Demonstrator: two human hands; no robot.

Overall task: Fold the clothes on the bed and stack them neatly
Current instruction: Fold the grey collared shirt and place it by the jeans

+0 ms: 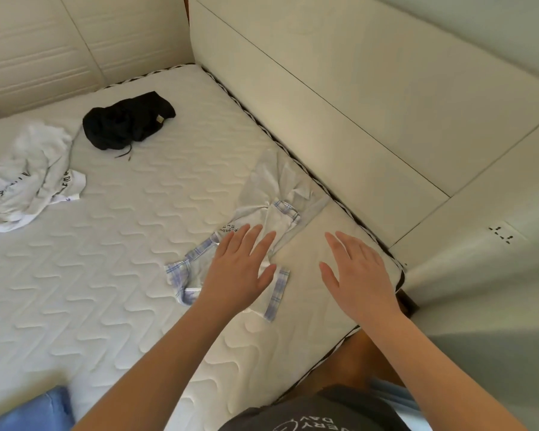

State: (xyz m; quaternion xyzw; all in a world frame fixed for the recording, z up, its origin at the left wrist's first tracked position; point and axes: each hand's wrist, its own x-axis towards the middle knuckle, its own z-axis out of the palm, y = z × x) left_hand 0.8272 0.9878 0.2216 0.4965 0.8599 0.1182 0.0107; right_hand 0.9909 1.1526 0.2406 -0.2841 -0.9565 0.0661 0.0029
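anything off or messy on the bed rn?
No damage or spills. The white printed shirt and black garment lie crumpled and unfolded; the plaid-trimmed shirt under the left hand is bunched against the bed frame.

A cream padded headboard [339, 98] runs beside the mattress, with a wall socket [501, 234] past its end.

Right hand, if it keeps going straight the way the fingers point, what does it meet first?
Probably the collar end of the white shirt, past bare mattress. The right hand is open, fingers aimed up-left; its height is unclear.
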